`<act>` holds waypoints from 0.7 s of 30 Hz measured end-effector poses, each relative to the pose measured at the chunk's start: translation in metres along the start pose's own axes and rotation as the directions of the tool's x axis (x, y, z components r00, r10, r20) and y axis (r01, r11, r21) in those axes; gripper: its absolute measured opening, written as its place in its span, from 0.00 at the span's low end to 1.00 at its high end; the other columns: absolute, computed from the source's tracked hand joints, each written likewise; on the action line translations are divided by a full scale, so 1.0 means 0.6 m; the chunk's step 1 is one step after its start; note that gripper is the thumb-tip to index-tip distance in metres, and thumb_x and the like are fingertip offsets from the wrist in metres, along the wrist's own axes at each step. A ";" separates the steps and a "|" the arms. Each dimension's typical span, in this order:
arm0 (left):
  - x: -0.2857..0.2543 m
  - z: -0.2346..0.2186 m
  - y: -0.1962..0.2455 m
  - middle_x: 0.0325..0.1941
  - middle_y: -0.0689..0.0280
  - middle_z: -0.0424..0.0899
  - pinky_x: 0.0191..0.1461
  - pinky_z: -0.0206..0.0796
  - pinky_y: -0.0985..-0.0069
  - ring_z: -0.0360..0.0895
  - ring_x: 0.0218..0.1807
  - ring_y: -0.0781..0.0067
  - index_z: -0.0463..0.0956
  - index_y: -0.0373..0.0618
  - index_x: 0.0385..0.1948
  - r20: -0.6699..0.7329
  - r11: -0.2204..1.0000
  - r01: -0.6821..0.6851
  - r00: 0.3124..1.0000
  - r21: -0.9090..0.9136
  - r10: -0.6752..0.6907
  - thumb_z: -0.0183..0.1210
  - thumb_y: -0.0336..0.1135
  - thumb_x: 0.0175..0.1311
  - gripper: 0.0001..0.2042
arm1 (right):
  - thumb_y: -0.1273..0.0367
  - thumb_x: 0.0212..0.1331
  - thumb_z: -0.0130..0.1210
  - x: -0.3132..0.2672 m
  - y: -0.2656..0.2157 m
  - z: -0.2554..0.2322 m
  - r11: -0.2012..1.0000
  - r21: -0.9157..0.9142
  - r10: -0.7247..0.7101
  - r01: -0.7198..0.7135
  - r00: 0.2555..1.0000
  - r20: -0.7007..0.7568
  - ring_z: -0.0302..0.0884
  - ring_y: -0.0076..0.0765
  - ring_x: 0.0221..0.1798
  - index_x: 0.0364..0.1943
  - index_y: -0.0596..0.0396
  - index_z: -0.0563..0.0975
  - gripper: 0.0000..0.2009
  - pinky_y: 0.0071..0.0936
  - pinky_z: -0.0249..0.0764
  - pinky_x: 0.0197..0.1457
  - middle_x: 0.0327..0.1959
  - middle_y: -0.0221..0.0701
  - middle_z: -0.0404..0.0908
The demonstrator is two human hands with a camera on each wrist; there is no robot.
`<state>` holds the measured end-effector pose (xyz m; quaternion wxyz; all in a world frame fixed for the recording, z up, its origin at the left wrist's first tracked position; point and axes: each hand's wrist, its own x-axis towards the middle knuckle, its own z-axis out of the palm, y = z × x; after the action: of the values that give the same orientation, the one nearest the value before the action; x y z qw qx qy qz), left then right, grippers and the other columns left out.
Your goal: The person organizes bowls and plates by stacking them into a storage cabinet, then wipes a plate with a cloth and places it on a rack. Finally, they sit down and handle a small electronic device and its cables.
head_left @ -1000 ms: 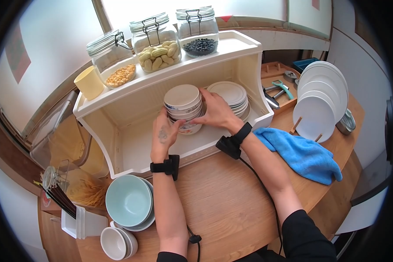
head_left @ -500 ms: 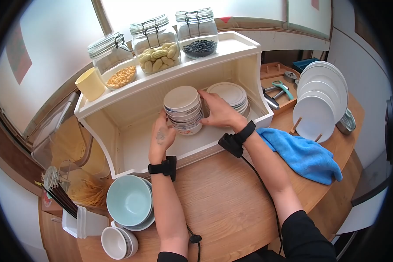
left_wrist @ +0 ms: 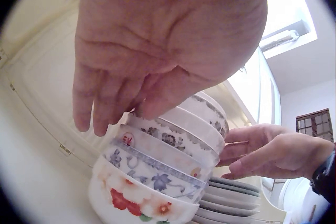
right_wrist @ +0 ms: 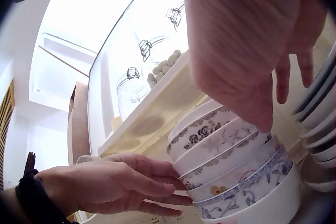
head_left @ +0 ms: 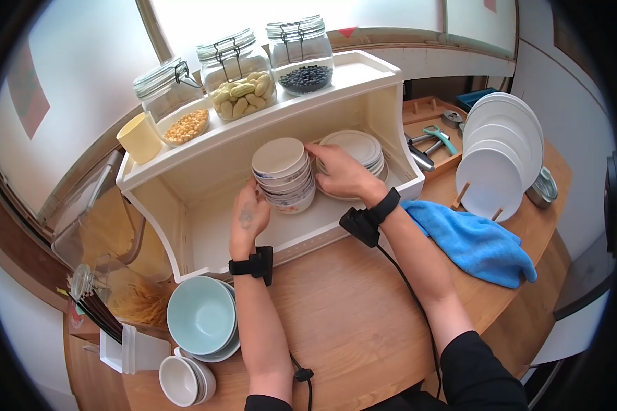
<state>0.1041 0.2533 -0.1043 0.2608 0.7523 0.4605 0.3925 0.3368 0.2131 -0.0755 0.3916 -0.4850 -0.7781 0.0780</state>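
A tall stack of patterned bowls (head_left: pixel 284 176) stands inside the white shelf, leaning slightly. On its left side is my left hand (head_left: pixel 249 216), fingertips at or close to the bowls; the left wrist view shows this hand (left_wrist: pixel 168 40) with loosely bent fingers beside the upper bowls. To the right of the stack my right hand (head_left: pixel 346 171) has its fingers extended near the upper rims; in the right wrist view the hand (right_wrist: pixel 247 40) hangs over the stack's edge. Exact contact cannot be told. Stacked plates (head_left: pixel 355 145) stand behind the right hand.
Three glass jars and a yellow cup (head_left: pixel 140 138) stand on the shelf top (head_left: pixel 363 68). Blue-green bowls (head_left: pixel 200 315) and white cups (head_left: pixel 179 381) are at the left front. A blue cloth (head_left: pixel 473 240) and racked plates (head_left: pixel 490 185) are on the right.
Both hands have loosened from the bowl stack, the thumbs coming away from its front. The left hand has shifted slightly left and down; the head view has moved a little.
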 end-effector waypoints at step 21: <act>-0.044 -0.053 0.097 0.58 0.33 0.75 0.66 0.65 0.56 0.73 0.63 0.35 0.64 0.23 0.63 -0.055 0.958 -0.042 0.997 0.283 0.060 0.52 0.29 0.65 0.26 | 0.71 0.63 0.60 -0.089 -0.069 -0.087 0.995 0.054 0.066 -0.083 0.963 0.262 0.85 0.43 0.53 0.60 0.60 0.75 0.21 0.35 0.80 0.57 0.52 0.44 0.85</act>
<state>0.0986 0.2050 -0.0521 0.1263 0.7805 0.5002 0.3530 0.3560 0.1347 -0.0479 0.2982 -0.4867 -0.8009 0.1808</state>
